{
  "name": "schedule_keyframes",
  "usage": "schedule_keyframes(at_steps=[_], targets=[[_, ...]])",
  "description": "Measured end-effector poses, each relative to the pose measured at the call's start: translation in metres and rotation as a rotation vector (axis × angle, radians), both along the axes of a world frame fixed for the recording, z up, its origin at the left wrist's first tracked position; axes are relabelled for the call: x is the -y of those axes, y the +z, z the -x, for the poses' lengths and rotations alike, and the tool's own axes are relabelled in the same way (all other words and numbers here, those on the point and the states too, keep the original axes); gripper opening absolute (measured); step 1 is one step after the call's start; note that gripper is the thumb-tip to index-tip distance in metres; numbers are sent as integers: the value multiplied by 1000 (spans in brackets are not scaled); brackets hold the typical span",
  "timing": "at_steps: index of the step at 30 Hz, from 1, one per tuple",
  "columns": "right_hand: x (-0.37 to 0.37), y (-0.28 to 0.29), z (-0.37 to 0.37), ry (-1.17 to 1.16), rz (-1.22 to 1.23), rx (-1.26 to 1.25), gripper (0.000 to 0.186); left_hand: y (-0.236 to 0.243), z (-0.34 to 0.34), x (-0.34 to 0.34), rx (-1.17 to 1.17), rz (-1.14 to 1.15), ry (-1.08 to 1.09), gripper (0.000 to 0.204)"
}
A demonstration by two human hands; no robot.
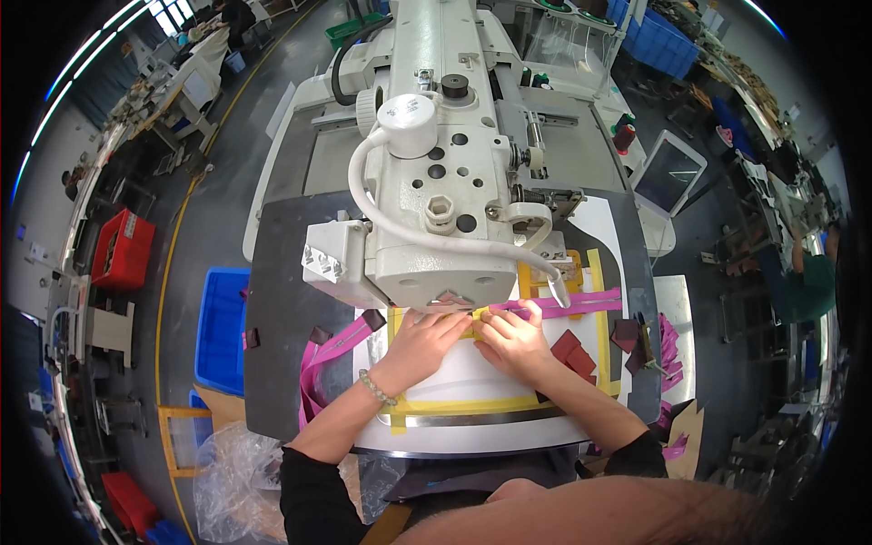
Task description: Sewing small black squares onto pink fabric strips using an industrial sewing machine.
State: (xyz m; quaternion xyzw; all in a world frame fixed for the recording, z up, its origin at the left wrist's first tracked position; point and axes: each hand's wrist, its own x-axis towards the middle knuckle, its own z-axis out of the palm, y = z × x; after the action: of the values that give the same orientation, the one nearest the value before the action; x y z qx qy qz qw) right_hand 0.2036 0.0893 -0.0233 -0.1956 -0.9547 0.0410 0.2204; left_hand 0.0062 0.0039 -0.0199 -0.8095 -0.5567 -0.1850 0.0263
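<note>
Both my hands work close together under the front of a white industrial sewing machine (445, 182). My left hand (422, 343) lies with its fingers stretched out flat on the white work sheet (445, 386), the tips beside a small yellow patch. My right hand (516, 343) has its fingers bent and drawn together at that patch; what they pinch is hidden. A magenta zipper strip (590, 302) runs from the right to my right fingers. More magenta strip (327, 363) with dark end tabs hangs at the left, next to my left wrist. The needle area is hidden behind the machine head.
Dark red fabric pieces (574, 354) lie right of my right hand. Yellow tape (472, 406) edges the sheet. A blue bin (221, 331) stands left of the table, a red bin (123, 250) farther off. A tilted screen (669, 173) stands at the right.
</note>
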Motion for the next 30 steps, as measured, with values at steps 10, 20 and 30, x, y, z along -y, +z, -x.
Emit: schedule_keyframes(at_steps=[10, 20, 30], targets=[[17, 1, 11, -129, -67, -62, 32, -10, 6, 0, 41, -94, 0, 30], [21, 2, 14, -138, -53, -51, 41, -7, 1, 4, -86, -159, 62, 31], [29, -3, 29, -245, -205, -11, 35, -5, 3, 0, -35, -137, 52, 21]])
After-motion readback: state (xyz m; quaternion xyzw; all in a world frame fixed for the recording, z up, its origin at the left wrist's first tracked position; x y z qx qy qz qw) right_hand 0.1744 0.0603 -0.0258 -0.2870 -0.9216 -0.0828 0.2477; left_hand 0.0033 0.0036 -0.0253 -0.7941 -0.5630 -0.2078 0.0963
